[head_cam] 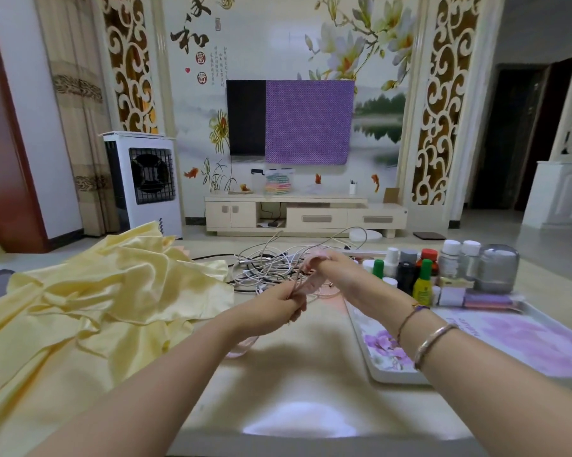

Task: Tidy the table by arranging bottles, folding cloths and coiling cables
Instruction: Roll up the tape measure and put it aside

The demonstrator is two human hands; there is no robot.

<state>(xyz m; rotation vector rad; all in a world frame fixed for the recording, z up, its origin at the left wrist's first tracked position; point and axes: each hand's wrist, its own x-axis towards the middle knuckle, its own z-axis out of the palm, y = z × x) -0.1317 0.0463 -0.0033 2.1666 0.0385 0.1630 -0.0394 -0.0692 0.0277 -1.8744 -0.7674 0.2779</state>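
While both grip it, pink cable (306, 285) spans left hand (274, 310) to right hand (330, 267).

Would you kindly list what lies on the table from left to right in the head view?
Yellow cloth → tangled cables → pink cable held in both hands → cluster of bottles at the far end of the floral tray.

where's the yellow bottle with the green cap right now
In the head view the yellow bottle with the green cap stands at the right of the table, at the near edge of the bottle cluster, beside a black bottle.
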